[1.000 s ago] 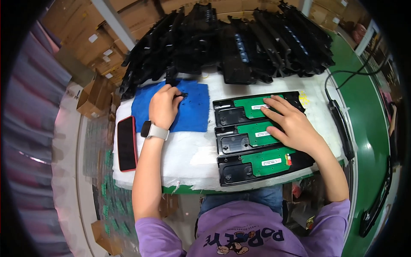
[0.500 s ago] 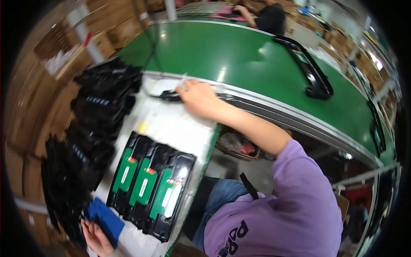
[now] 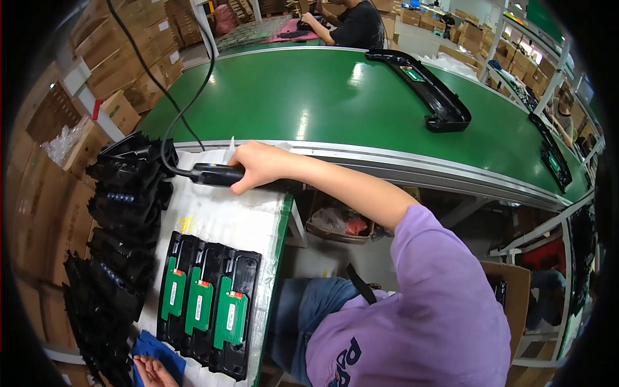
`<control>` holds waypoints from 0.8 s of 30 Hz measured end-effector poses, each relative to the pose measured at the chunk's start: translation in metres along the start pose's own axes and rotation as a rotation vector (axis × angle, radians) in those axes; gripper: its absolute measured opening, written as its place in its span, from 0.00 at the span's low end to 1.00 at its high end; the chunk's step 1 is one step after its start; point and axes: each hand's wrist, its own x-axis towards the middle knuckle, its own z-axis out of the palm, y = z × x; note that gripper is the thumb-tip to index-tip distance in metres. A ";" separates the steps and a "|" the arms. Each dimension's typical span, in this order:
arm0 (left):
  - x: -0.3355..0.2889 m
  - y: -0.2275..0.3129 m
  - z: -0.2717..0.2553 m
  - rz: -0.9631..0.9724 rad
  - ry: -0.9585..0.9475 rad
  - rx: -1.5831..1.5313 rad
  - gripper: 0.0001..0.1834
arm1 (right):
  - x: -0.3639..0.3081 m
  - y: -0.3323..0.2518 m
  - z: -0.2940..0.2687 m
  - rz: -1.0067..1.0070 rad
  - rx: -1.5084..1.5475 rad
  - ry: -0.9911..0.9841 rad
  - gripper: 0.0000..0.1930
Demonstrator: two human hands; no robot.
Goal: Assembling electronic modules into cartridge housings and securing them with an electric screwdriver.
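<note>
My right hand [image 3: 258, 166] is wrapped round a black corded electric screwdriver [image 3: 218, 174] at the far end of the white-covered bench. The tool lies sideways, its cable leaving from the left end. At the lower left, my left hand [image 3: 153, 373] is at the edge of a blue tray-like piece [image 3: 158, 353]. Its fingers are drawn together, and anything small between them is hidden. Between the hands, black plastic housings [image 3: 247, 271] lie side by side, with green circuit boards [image 3: 231, 316] in them bearing white labels and red-white connectors.
Black plastic parts [image 3: 116, 238] are heaped along the bench's left side. Beyond its far end runs a green conveyor [image 3: 271, 97] with a long black curved housing [image 3: 425, 90] on it. Another person [image 3: 354, 26] works at the back. Cardboard boxes [image 3: 129, 45] stand at left.
My right hand has lifted the screwdriver and moved it left; its cable now loops upward. The left hand's fingers have drawn together beside the blue piece. The view has shifted.
</note>
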 end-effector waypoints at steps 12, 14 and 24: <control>0.012 -0.015 -0.005 -0.175 -0.312 -0.092 0.08 | 0.058 -0.144 0.018 -0.102 1.741 -0.495 0.10; 0.022 -0.028 -0.019 -0.114 -0.341 -0.057 0.13 | 0.069 -0.165 0.030 -0.145 1.731 -0.604 0.09; 0.002 -0.044 0.052 -0.218 -0.497 -0.087 0.13 | 0.078 -0.221 0.059 -0.542 1.470 -0.633 0.27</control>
